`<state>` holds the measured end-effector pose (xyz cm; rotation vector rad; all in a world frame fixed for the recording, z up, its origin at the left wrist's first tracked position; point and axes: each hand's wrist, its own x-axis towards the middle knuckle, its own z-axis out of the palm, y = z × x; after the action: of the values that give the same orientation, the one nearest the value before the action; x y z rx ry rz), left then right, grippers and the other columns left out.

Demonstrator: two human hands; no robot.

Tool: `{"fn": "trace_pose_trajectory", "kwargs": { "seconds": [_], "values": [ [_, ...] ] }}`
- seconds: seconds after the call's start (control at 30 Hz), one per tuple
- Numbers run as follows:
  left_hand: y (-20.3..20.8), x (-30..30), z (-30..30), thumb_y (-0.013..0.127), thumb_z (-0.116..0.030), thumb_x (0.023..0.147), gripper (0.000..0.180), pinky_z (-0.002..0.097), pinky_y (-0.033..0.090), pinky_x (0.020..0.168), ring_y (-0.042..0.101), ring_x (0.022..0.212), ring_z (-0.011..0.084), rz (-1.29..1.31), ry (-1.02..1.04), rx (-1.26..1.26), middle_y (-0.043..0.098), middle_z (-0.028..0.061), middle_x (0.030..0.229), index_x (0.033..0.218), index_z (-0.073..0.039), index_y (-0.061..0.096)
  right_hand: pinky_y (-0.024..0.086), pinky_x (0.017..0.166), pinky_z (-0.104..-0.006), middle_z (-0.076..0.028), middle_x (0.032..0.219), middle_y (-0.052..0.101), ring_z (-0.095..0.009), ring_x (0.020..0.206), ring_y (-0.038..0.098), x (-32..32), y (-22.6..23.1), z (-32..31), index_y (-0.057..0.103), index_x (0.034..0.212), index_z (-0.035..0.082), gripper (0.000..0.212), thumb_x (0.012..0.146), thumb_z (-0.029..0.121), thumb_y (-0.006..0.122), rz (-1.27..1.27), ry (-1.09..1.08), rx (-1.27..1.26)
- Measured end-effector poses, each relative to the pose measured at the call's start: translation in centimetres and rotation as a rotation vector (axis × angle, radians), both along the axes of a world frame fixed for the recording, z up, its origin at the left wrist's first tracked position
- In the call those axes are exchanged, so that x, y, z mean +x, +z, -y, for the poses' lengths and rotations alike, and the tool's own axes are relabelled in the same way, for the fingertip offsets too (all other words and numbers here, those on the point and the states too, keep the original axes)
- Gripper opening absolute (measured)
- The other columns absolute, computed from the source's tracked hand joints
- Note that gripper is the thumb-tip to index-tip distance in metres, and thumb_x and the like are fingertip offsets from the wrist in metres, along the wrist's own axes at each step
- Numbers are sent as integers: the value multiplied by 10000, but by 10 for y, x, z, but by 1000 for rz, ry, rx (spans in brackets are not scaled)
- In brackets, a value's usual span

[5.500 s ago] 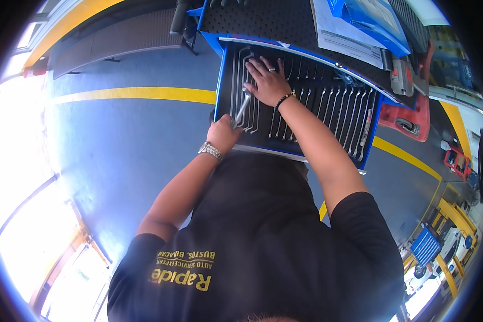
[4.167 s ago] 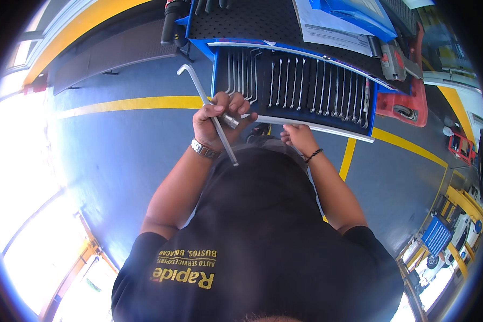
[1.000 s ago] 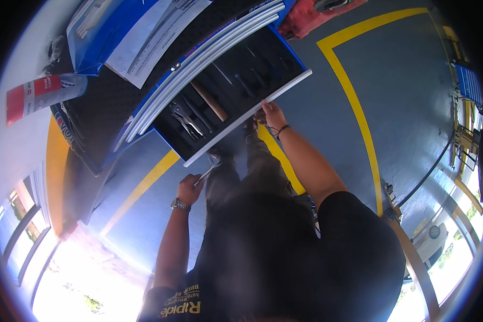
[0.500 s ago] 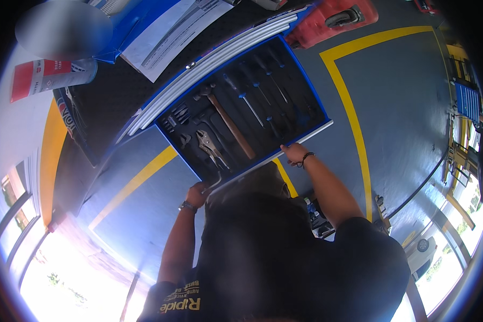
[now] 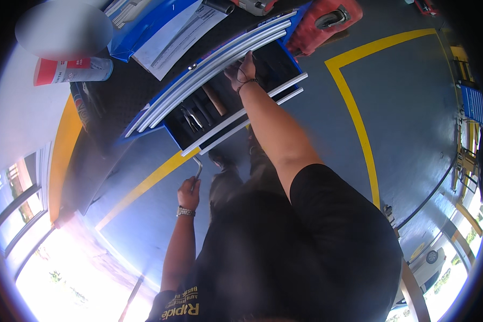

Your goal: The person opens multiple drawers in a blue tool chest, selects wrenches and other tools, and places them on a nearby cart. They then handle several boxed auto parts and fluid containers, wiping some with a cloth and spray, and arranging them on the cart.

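My left hand is closed around a bent, shiny metal bar, held in front of the near left corner of the tool drawer. The blue drawer stands partly out of its cabinet, and a second silver drawer edge shows just below it. Over the drawer's far part reaches my right hand, fingers apart, close to the silver edges of the closed upper drawers. A hammer's wooden handle and locking pliers lie inside. My right hand and forearm hide much of the drawer's right half.
Papers, a blue folder or box and a red-and-white can are on the dark cabinet top. A red plastic case stands beyond its right end. Yellow lines mark the grey floor.
The drawer has slid inward. My right hand has left its front edge and reached forward over it. My left hand, with the bent bar, is now apart from the drawer front.
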<state>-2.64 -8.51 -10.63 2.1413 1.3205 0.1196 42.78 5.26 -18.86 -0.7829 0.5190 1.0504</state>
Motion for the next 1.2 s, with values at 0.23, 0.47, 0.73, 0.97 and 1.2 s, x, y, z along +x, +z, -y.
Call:
{"fn": "trace_pose_trajectory", "kwargs": {
  "seconds": [0.23, 0.47, 0.73, 0.97, 1.2],
  "values": [
    [25, 25, -12, 655, -194, 1028, 167, 420, 560, 653, 723, 719, 315, 114, 116, -81, 710, 121, 807, 1082, -38, 675, 579, 773, -420, -81, 939, 672, -237, 834, 683, -6, -31, 101, 596, 1126, 87, 503, 1018, 577, 625, 233, 279, -158],
    [20, 13, -9, 608, -278, 1053, 264, 452, 575, 747, 741, 837, 387, 26, 71, -100, 750, 185, 918, 1147, -40, 675, 609, 689, -350, -100, 894, 722, -208, 768, 737, -27, -21, 304, 652, 1053, 10, 767, 957, 764, 546, 517, 720, -408],
    [-5, 6, 35, 632, -289, 1031, 292, 510, 560, 888, 705, 1053, 446, -124, 64, -364, 751, 214, 1110, 1249, -96, 647, 593, 759, -421, -194, 956, 760, -328, 883, 753, -7, 49, 352, 681, 1075, -38, 672, 1035, 608, 501, 770, 1523, -722],
    [-16, -5, 59, 624, -295, 1028, 287, 547, 554, 846, 698, 992, 465, -164, 10, -258, 743, 230, 1055, 1245, -108, 642, 536, 961, -514, -235, 1245, 599, -406, 1156, 634, 31, 39, 167, 666, 1191, 5, 494, 955, 437, 703, 1855, 796, -973],
    [-18, -9, 71, 637, -300, 1011, 275, 543, 554, 852, 699, 993, 454, -170, 31, -208, 741, 220, 1054, 1221, -123, 656, 444, 1058, -573, -160, 1411, 547, -323, 1318, 559, 22, 33, 90, 554, 1423, 72, 771, 899, 611, 726, 1266, 965, -1429]
  ]
}}
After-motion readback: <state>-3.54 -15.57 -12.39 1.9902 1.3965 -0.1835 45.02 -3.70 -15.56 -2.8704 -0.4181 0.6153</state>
